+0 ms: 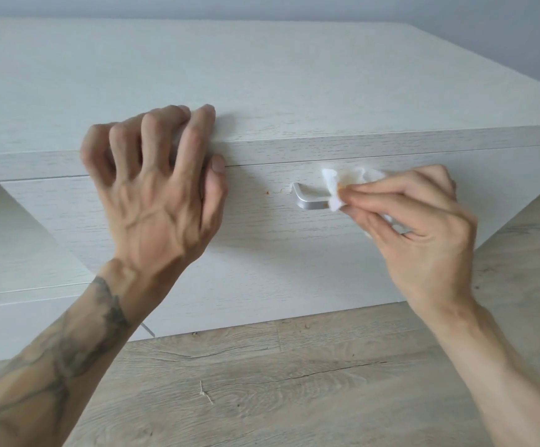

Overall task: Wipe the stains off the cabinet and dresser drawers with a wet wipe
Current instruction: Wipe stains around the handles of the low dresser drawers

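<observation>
handle (310, 201) end behind wipe (343, 180), dresser (262, 75) cropped

The left hand (152, 195), gripping the top (262, 75), blocked the left of the drawer front (262, 246). Bare front lay open up to the handle (307, 201), half-covered by the right hand (423, 233) and wipe (343, 180).

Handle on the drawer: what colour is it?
Silver-grey handle, best seen in the head view; its right end is hidden behind the wipe.
</observation>
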Available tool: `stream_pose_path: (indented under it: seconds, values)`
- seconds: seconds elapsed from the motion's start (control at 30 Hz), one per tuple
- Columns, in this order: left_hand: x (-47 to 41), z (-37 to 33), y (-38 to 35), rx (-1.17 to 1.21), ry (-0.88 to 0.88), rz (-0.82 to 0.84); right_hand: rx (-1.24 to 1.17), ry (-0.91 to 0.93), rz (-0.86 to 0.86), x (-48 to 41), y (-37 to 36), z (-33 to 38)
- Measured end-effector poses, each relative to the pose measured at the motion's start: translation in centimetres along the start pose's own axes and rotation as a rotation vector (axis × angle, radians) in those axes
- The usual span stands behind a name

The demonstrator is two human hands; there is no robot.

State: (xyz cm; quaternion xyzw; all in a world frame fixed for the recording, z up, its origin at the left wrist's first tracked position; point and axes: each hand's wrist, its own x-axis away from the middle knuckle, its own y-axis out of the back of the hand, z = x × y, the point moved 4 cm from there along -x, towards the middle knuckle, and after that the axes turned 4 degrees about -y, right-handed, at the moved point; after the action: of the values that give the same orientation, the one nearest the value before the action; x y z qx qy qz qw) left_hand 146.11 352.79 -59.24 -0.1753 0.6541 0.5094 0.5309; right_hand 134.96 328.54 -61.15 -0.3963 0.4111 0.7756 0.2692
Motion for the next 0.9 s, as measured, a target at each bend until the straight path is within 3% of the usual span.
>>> stream_pose_path:
  seconds: [0.43,0.6,0.7,0.8,0.9]
  values:
    - [-0.1,-0.1,0.0,0.002,0.001,-0.009,-0.007,-0.068,-0.02,0.4,-0.8,0.9]
    - [0.0,-0.1,0.0,0.019,-0.005,-0.022,-0.005,0.005,0.042,-0.5,-0.9,1.4]
    - [0.0,-0.1,0.1,0.011,-0.002,-0.022,-0.031,-0.158,-0.014,0.0,1.0,0.8]
    - [-0.1,-0.1,0.0,0.007,-0.006,-0.023,-0.284,-0.385,-0.161,0.1,1.3,1.5]
    - [-0.1,0.0,0.0,0.007,-0.009,-0.013,-0.368,-0.427,-0.153,-0.3,0.8,2.0]
